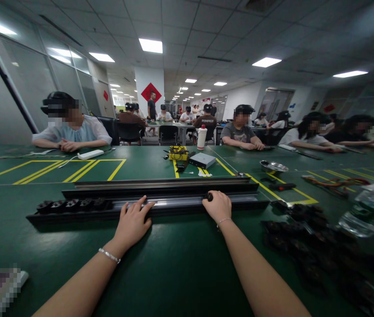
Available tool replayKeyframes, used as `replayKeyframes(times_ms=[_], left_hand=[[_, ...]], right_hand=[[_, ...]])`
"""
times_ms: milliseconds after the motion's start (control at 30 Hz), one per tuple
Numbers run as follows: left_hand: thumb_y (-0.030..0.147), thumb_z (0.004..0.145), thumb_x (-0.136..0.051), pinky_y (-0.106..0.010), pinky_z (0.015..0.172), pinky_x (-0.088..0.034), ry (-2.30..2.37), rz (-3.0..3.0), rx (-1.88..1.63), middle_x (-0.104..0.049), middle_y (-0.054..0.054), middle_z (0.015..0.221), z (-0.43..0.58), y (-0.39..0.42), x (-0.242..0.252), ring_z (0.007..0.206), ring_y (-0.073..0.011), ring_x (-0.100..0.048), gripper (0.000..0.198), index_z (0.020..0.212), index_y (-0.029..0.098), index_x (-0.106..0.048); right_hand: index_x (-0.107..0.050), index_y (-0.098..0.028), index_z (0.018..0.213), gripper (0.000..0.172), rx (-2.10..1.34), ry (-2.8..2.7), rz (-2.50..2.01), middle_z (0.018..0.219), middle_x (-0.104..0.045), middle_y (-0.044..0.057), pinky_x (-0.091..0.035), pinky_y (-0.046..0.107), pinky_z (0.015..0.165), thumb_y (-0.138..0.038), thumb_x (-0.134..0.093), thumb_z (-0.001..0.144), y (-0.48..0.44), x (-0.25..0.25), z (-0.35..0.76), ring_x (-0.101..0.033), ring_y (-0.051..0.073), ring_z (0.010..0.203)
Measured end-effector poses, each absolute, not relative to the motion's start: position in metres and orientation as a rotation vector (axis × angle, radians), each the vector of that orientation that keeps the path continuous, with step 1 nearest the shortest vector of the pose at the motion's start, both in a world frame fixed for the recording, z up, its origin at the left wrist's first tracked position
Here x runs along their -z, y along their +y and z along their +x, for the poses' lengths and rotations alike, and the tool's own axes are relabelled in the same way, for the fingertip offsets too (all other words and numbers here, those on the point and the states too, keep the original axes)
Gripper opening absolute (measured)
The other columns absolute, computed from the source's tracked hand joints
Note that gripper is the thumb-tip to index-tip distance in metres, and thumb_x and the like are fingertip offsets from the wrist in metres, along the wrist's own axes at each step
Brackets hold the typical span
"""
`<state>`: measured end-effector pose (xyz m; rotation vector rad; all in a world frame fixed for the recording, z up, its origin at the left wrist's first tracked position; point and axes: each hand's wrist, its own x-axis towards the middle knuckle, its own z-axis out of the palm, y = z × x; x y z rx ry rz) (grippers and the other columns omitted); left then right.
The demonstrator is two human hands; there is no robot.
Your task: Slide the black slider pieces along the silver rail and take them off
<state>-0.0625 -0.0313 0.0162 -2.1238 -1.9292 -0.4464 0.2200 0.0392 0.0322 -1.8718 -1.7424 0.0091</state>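
A long black channel-shaped rail (180, 208) lies across the green table, with a shiny strip along its inside. At its left end, several small black parts (71, 204) sit in a row in the channel. My left hand (132, 223) rests on the middle of the rail, fingers spread over the shiny strip and holding nothing. Farther right, my right hand (219, 206) pinches a small black part (209, 197) at the channel; whether the part touches the strip cannot be seen. A dark pile of similar black parts (306, 246) lies right of my right arm.
Behind the rail stand a yellow box (178, 153) with cables, a grey box (202, 160) and a white bottle (201, 138). To the right are a metal bowl (273, 167), a black-and-red tool (282, 186) and a clear plastic bottle (363, 211). People sit across the table.
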Motion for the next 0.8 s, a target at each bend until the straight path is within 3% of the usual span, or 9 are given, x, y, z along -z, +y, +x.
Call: replayKeyframes(times_ms=[300,800], left_hand=[[0.026,0.076,-0.046,-0.048,0.106,-0.019,-1.936,-2.124,0.451,-0.042,-0.006,0.141,-0.063,-0.030,-0.014,0.119,-0.0247,-0.047,0.050,0.126,0.033,-0.049],[0.026,0.077,-0.046,-0.048,0.107,-0.018,-1.936,-2.129,0.464,-0.042,-0.006,0.141,-0.064,-0.030,-0.013,0.122,-0.0241,-0.045,0.050,0.126,0.034,-0.049]], right_hand=[[-0.062,-0.023,0.104,0.033,-0.007,-1.791,-1.800,0.112,-0.063,0.004,-0.030,0.037,0.097,-0.034,-0.048,0.076,0.037,-0.027,0.230,-0.045,0.024,0.118],[-0.058,-0.017,0.110,0.040,0.052,-1.688,-1.818,0.113,-0.061,0.008,-0.026,0.038,0.101,-0.027,-0.049,0.072,0.040,-0.022,0.233,-0.047,0.023,0.114]])
